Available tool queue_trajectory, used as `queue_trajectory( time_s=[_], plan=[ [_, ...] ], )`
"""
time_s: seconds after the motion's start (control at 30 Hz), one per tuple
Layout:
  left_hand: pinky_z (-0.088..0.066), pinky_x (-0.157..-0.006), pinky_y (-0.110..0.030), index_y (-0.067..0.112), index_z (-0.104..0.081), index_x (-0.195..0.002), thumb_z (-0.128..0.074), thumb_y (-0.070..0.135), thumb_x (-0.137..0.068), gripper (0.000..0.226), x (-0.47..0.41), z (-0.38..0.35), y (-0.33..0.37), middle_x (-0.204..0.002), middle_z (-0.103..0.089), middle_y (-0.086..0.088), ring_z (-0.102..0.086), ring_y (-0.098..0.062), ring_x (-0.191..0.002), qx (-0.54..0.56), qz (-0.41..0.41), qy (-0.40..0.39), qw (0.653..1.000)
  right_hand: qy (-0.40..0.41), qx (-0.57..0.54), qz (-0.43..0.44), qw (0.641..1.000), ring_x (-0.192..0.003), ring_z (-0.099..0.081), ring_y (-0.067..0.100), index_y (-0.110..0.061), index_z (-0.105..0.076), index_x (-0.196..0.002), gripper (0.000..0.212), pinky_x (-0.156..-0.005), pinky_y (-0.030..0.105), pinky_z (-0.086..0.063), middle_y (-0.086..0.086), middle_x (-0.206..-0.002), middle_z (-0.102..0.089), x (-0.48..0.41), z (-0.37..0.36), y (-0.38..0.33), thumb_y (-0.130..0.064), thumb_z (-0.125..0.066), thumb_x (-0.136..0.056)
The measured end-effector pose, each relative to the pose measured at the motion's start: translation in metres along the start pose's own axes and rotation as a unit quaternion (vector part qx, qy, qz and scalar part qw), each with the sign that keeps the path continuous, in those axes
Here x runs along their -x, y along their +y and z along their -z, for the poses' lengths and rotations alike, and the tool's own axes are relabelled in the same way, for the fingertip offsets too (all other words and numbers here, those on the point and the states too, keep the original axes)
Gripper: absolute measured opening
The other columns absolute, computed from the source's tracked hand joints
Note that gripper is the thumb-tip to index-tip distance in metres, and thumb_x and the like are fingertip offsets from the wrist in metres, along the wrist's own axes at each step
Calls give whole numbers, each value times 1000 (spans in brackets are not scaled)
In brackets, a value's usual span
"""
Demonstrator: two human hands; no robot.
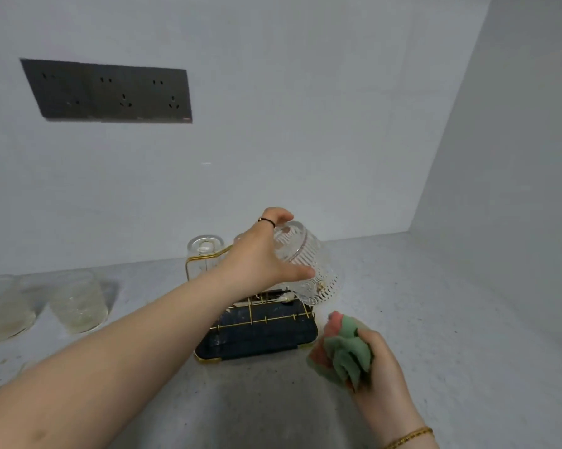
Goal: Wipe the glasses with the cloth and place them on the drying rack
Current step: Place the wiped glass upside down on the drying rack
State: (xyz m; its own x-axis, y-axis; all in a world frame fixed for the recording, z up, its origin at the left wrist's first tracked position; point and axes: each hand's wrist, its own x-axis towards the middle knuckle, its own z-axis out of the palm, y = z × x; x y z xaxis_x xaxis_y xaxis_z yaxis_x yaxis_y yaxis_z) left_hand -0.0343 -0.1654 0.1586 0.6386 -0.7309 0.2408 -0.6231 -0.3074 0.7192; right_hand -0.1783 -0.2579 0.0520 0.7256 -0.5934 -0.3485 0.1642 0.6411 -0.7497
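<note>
Hands: left (257, 260) grips one ribbed glass (305, 251) | right (383, 367) clutches one cloth (344, 351) | rack (260, 335): one glass (205, 254) | counter (435, 303): two glasses (77, 306) (4, 309)

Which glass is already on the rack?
The smooth glass, upturned at the back left of the rack. The ribbed glass is in the left hand's grip, above it; two more glasses stand on the counter, far left.

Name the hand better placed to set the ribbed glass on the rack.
Left: the left hand holds the ribbed glass inverted over the drying rack; the right hand grips the cloth.
</note>
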Motion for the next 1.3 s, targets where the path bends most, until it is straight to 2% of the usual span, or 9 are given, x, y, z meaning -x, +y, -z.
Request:
queue_trajectory(
  time_s=[0.2, 0.33, 0.43, 0.6, 0.8, 0.97, 1.1, 1.23, 1.3],
  plan=[
    [-36, -85, -20, 22, -34, -132, -79, 33, -68, 79, -28, -32, 0, -137, -44, 4, -48, -15, -119, -110, -13, -76, 991, 1, -17, 1, 1000, -66, -67, 31, -8, -64, -103, 31, -57, 39, -55, 15, -83, -72, -3, 24, -7, -19, -37, -90],
    [-37, -82, -22, 22, -32, -135, -76, 32, -70, 79, -34, -52, -14, -136, -47, 0, -50, -19, -119, -176, -7, -131, 976, 8, -42, -9, 999, -72, -62, 32, -12, -62, -93, 26, -60, 39, -52, 9, -69, -73, -3, 31, -11, -17, -36, -91],
    [-39, -90, -24, 22, -31, -137, -77, 32, -71, 81, -37, -60, -22, -141, -43, 2, -49, -19, -123, -183, 7, -155, 971, 12, -51, -18, 998, -74, -61, 32, -11, -61, -94, 26, -58, 39, -54, 13, -82, -69, -4, 33, -10, -15, -35, -91],
    [-34, -96, -22, 21, -33, -138, -77, 31, -71, 81, -46, -69, -25, -146, -38, 2, -43, -19, -128, -164, 7, -179, 970, 16, -58, -28, 998, -77, -59, 35, -9, -60, -95, 27, -74, 45, -50, 15, -91, -65, -5, 35, -11, -12, -34, -91],
    [-31, -104, -25, 22, -33, -141, -73, 31, -76, 77, -48, -69, -29, -149, -33, 1, -36, -17, -134, -145, 6, -213, 966, 31, -58, -28, 997, -83, -59, 35, -8, -61, -99, 27, -71, 42, -53, 19, -101, -62, -2, 33, -12, -13, -36, -91],
    [-29, -110, -30, 23, -30, -142, -72, 32, -77, 78, -45, -67, -33, -151, -29, 2, -32, -17, -137, -157, -11, -214, 964, 29, -54, -18, 998, -74, -60, 31, -8, -61, -95, 28, -63, 37, -49, 17, -92, -64, 5, 26, -12, -12, -34, -90],
    [-25, -112, -30, 23, -27, -144, -70, 34, -79, 79, -39, -61, -33, -154, -23, 2, -25, -17, -140, -186, -27, -198, 962, 13, -52, -13, 998, -72, -62, 33, -7, -60, -107, 32, -61, 37, -51, 21, -95, -65, 12, 18, -8, -14, -34, -89],
    [-25, -104, -19, 22, -48, -132, -60, 36, -86, 50, -12, -49, -27, -142, -43, 6, -34, -11, -134, -103, -63, -66, 990, -18, -48, -2, 999, -88, -61, 35, -8, -57, -117, 39, -62, 35, -51, 21, -108, -63, 18, 7, -6, -13, -32, -88],
    [-30, -102, -20, 24, -55, -124, -59, 38, -85, 42, 9, -44, -24, -134, -49, 8, -41, -8, -127, -63, -65, -61, 994, -47, -54, 2, 997, -90, -60, 33, -10, -54, -119, 40, -56, 33, -52, 20, -110, -62, 21, -3, -5, -11, -35, -84]
  ],
)
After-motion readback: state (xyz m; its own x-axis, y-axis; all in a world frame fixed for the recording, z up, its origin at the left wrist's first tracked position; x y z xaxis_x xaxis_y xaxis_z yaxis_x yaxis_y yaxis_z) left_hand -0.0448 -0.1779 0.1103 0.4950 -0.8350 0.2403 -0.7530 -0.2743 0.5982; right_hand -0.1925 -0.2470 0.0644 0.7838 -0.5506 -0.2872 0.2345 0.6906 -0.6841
